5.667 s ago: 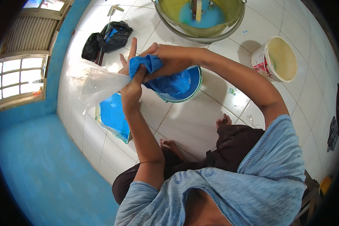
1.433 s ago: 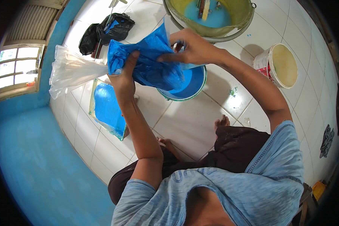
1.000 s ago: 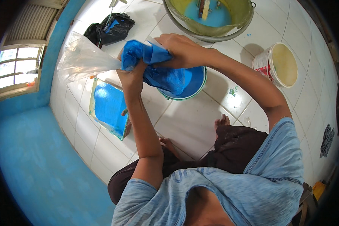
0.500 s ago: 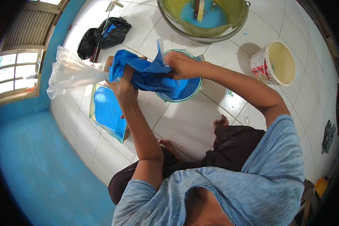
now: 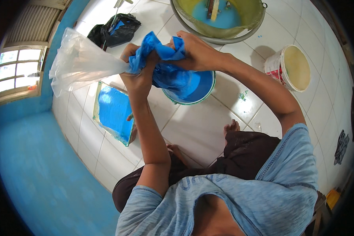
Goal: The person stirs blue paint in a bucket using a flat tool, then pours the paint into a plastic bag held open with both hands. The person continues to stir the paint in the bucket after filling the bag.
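Note:
A plastic bag is stretched between my two hands. Its clear end fans out to the left, and its paint-coated blue part is bunched up. My left hand is closed round the gathered middle. With closed fingers, my right hand grips the blue edge; the fingertips are partly hidden. A blue-smeared fold of the bag hangs down into the bucket, which has a pale rim and blue inside. The hands and bag cover the bucket's far side.
Left of the bucket lies a paint tray coated blue. Beyond are a black plastic bag and a large basin of bluish water with a brush-like tool in it. A white tub lies tilted at right. A blue wall borders the left.
Both hands have moved slightly farther away and to the right with the bag. The blue part is more crumpled between them, and the clear end has risen.

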`<state>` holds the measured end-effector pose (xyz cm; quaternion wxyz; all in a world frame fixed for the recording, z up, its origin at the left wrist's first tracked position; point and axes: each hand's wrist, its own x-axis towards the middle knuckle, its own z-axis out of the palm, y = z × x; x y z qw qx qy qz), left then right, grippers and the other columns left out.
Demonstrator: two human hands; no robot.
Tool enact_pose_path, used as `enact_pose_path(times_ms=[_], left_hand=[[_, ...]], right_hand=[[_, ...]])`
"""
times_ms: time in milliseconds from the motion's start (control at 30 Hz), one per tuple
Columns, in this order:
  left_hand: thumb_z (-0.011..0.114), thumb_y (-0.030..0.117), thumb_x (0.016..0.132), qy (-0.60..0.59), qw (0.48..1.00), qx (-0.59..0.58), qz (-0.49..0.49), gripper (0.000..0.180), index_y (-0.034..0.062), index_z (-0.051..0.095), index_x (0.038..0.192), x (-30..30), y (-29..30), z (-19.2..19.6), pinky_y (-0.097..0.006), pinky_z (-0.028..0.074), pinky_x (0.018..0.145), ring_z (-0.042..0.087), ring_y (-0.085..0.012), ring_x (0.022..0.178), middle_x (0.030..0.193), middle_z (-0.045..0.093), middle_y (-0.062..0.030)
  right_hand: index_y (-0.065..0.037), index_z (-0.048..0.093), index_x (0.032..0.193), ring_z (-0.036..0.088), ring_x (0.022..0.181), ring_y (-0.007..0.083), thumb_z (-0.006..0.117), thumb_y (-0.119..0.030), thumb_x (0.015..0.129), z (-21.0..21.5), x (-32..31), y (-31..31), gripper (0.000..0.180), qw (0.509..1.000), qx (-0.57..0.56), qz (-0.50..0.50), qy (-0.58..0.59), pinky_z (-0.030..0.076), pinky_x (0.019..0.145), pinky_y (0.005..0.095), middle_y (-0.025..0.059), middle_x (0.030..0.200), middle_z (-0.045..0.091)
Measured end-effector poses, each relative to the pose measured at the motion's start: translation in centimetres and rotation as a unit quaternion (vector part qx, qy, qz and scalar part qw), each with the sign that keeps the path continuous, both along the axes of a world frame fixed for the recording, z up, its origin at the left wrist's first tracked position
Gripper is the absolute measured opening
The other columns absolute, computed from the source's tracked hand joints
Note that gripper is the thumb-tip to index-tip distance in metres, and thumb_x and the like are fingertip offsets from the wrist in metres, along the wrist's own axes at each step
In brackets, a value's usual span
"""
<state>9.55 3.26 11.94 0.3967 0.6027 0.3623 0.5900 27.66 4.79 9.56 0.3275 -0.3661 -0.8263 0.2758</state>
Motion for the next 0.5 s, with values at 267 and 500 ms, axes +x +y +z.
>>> enact_pose_path(times_ms=[267,500], left_hand=[[0.074,-0.004,0.078,-0.104,0.990,-0.092,-0.019,0.027,0.0068,0.050,0.073,0.9,-1.1,1.7,-0.021,0.047,0.063,0.060,-0.0104,0.065,0.071,0.063,-0.0051],[0.076,-0.004,0.075,-0.103,0.993,-0.048,0.001,0.033,0.0097,0.047,0.070,0.3,-0.9,1.1,-0.019,0.037,0.060,0.047,-0.0067,0.061,0.067,0.058,-0.0029]], right_hand=[[-0.004,0.065,0.077,0.056,0.078,0.0396,0.071,-0.015,0.073,-5.1,-0.1,0.0,0.013,0.999,0.007,0.013,0.033,0.046,0.073,0.0450,0.0180,0.074,0.060],[-0.003,0.065,0.080,0.055,0.066,0.0426,0.070,-0.014,0.076,-9.0,-0.6,-0.5,0.013,0.997,0.034,0.021,0.071,0.046,0.062,0.0465,0.0212,0.067,0.058]])
